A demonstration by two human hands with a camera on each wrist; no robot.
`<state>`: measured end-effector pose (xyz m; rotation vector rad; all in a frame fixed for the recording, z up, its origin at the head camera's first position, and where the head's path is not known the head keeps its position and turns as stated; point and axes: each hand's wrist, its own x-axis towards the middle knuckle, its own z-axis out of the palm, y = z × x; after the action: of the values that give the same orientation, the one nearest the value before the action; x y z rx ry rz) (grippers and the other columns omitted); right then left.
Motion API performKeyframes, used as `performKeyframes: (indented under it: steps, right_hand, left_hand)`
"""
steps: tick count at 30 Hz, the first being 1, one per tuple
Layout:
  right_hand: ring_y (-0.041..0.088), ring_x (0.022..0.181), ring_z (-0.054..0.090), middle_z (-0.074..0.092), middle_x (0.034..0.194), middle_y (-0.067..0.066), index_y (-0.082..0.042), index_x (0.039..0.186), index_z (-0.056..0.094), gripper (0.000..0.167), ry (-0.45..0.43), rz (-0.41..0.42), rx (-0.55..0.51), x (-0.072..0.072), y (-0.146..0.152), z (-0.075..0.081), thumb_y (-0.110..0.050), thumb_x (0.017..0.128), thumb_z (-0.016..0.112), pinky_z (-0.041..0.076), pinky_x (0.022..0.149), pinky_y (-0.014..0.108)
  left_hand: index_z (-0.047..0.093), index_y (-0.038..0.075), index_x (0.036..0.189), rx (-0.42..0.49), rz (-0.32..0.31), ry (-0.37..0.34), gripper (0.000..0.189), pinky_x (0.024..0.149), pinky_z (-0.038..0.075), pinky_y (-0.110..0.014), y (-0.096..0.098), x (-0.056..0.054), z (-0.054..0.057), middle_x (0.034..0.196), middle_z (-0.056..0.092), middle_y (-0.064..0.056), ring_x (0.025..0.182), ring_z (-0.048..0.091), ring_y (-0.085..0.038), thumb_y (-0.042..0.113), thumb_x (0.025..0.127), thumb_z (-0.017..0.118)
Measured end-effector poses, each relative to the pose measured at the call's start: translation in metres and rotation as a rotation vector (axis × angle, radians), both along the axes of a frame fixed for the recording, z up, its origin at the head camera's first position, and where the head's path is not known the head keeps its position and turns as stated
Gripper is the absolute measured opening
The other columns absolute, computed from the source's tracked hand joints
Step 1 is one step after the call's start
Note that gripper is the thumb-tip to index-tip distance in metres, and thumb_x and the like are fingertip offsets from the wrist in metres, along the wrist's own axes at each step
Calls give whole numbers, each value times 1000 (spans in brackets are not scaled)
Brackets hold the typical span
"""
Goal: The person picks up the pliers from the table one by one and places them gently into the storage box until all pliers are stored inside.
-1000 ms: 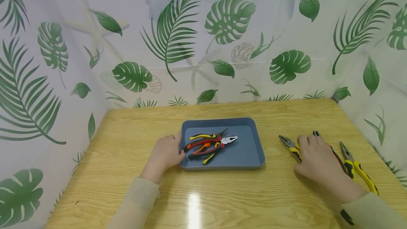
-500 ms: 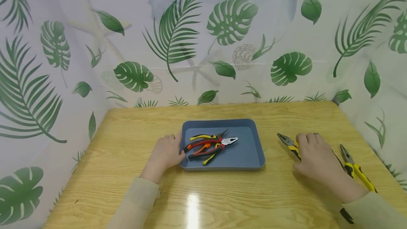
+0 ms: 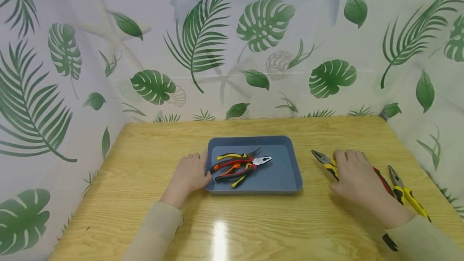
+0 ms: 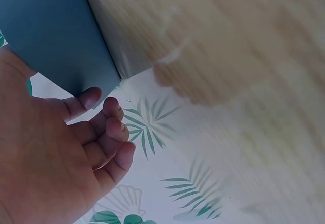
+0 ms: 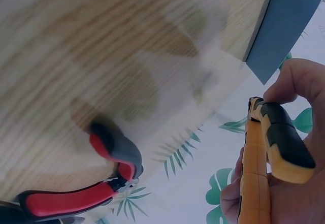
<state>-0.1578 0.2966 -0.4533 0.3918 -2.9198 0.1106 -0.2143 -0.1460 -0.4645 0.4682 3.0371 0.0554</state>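
Observation:
My left hand (image 3: 189, 174) holds the left rim of a blue-grey tray (image 3: 282, 180); in the left wrist view its thumb lies against the tray wall (image 4: 56, 36) and the fingers are curled. My right hand (image 3: 355, 178) grips yellow-and-black pliers (image 3: 322, 157), whose grey jaws point away to the left. In the right wrist view, thumb and fingers wrap the yellow-and-black handles (image 5: 255, 173). Inside the tray, red-and-black pliers (image 3: 262, 160) with silver jaws lie across pliers with yellow handles (image 3: 232, 155) and an orange-handled tool (image 3: 232, 168), partly covered.
Right of my right hand lie red-handled pliers (image 3: 383, 181), partly hidden by that hand, and yellow-and-black long-nose pliers (image 3: 409, 198). A leaf-patterned cloth (image 3: 217, 108) stands along the back and sides of the wooden table (image 3: 152, 140).
My right hand has shifted slightly left with the yellow-and-black pliers, and more of the red handle shows behind it. The left hand and tray stay in place.

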Motion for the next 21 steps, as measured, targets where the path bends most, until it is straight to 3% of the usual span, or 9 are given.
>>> performKeyframes:
  steps: [7, 12, 21]
  right_hand:
    - [50, 96, 55, 58, 105, 31, 6, 115, 52, 59, 16, -1, -14, -3, -5, 1, -17, 70, 83, 47, 73, 58]
    - [50, 96, 56, 59, 106, 32, 6, 116, 53, 60, 34, 0, -11, -4, -9, 3, -18, 70, 83, 46, 74, 60]
    - [46, 94, 54, 57, 108, 32, 8, 121, 52, 63, -37, 4, -24, -8, -15, 7, -19, 74, 83, 45, 75, 55]
  left_hand:
    - [50, 2, 151, 10, -1, -12, 63, 108, 51, -55, 0, -1, -1, 135, 66, -23, 125, 64, -40, 35, 100, 66]
    - [50, 2, 152, 2, 0, -10, 64, 108, 50, -55, 0, -2, -2, 135, 66, -23, 126, 64, -40, 36, 100, 66]
    - [51, 3, 150, -10, 2, -3, 62, 107, 51, -55, 0, -2, -4, 134, 67, -22, 125, 64, -40, 36, 100, 65]
